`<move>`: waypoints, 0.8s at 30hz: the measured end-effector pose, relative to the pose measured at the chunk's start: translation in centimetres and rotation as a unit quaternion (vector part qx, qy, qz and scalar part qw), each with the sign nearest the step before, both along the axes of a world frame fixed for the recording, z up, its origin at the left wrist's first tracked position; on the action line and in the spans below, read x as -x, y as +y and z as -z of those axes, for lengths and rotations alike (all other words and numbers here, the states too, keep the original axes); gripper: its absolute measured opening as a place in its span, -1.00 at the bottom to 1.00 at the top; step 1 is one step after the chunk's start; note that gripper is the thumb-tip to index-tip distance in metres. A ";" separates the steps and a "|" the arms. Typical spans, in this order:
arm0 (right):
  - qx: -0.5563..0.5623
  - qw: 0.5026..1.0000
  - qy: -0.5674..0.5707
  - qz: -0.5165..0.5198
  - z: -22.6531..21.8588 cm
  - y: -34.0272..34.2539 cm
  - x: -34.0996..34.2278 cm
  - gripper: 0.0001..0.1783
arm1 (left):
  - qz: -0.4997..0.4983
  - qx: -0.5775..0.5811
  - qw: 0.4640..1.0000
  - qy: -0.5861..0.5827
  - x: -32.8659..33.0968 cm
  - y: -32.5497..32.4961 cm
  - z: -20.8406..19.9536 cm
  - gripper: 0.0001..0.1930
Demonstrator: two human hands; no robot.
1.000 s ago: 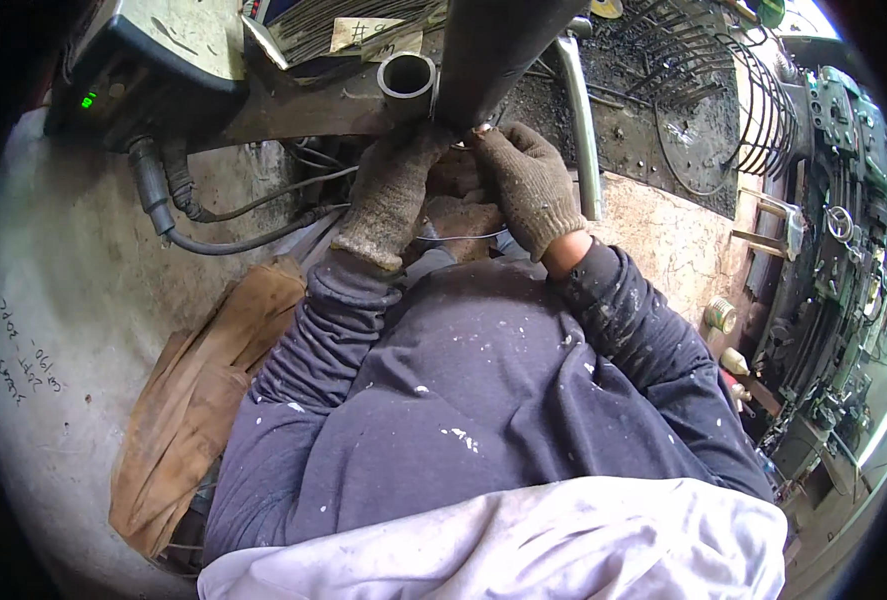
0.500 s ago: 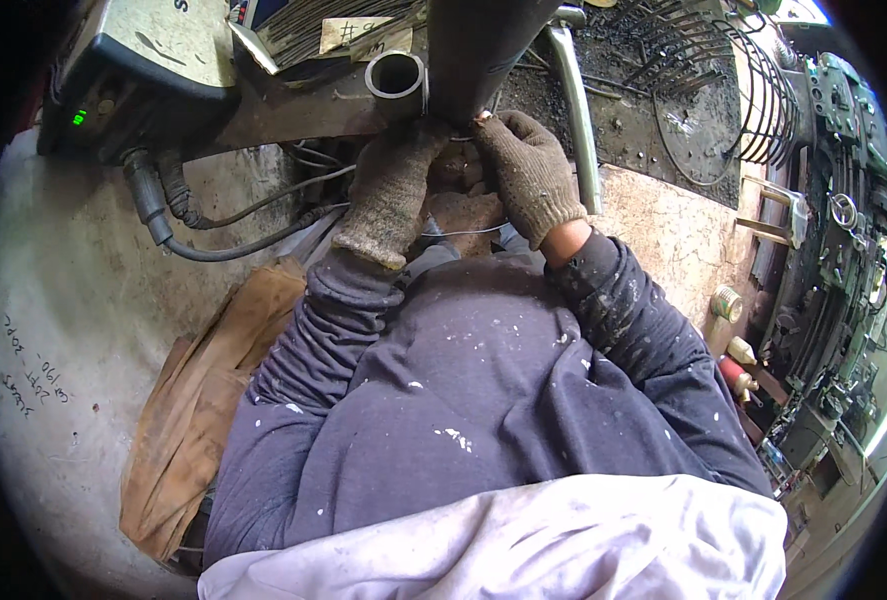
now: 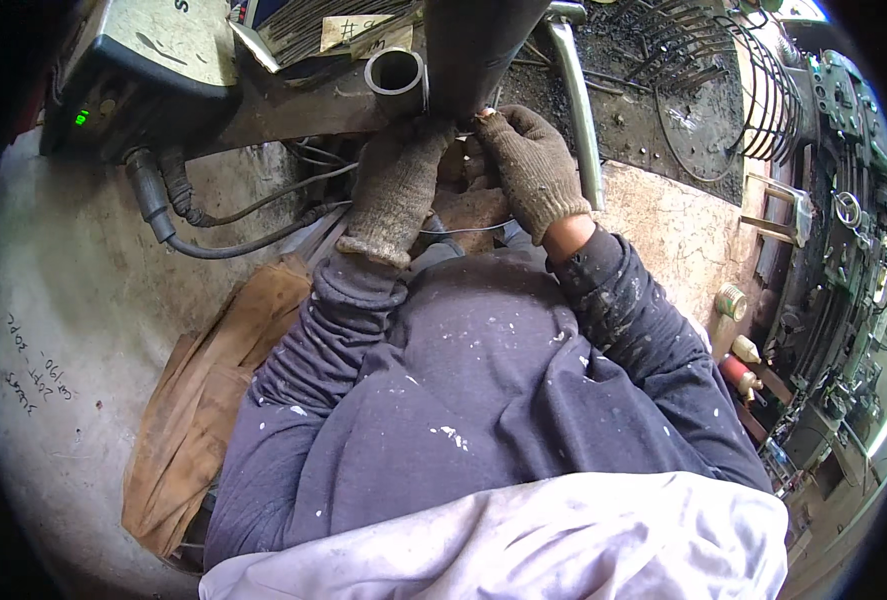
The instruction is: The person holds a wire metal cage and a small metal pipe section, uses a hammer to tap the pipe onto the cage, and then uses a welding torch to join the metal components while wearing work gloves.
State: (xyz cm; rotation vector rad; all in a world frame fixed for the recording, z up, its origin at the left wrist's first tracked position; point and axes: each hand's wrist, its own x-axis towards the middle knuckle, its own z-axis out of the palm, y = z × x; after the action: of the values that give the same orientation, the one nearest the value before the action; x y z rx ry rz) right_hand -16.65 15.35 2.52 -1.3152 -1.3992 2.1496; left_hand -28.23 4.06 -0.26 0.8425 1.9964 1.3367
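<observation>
My left hand [image 3: 396, 185], in a dirty knit glove, is closed at the bench edge, just below an open round pipe end [image 3: 395, 72]. Its fingertips disappear against a dark, smooth, wide shape [image 3: 478, 55] that hangs in from the top. My right hand [image 3: 535, 170], gloved the same way, pinches thumb and forefinger together at the lower right of that dark shape. A small pale tip [image 3: 485, 113] shows at the pinch; what it belongs to is unclear. Below and between the hands curves a thin wire [image 3: 468, 231]. Whatever the fingers hold is hidden.
To the left stands a box-shaped machine [image 3: 153, 60] with a green display and thick cables [image 3: 213, 252]. A grey metal bar [image 3: 576, 115] lies right of my hands, beside a curved-rod wire frame [image 3: 763, 90]. Brown cloth [image 3: 203, 400] hangs at lower left. Heavy machinery [image 3: 853, 200] stands far right.
Both gloved hands keep almost the same place and grip. The whole view has shifted very slightly.
</observation>
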 end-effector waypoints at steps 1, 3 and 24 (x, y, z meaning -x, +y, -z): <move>0.000 1.000 0.001 0.001 -0.1 0.0 0.0 -0.70 | 0.029 -0.022 0.998 0.048 0.2 -0.1 0.1 -0.68; -0.019 1.000 0.001 -0.008 -0.2 0.1 -0.1 -0.71 | 0.000 -0.015 0.995 -0.099 -0.3 -0.2 -1.5 -0.69; -0.047 0.998 -0.016 -0.039 0.4 0.4 -0.3 -0.68 | -0.042 -0.022 0.972 -0.230 -0.9 0.2 -1.2 -0.72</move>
State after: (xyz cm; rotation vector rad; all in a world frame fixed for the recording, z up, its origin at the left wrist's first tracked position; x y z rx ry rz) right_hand -16.36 15.74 2.16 -1.2867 -1.5685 2.0925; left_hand -27.38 4.23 0.97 0.4175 1.6557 1.4698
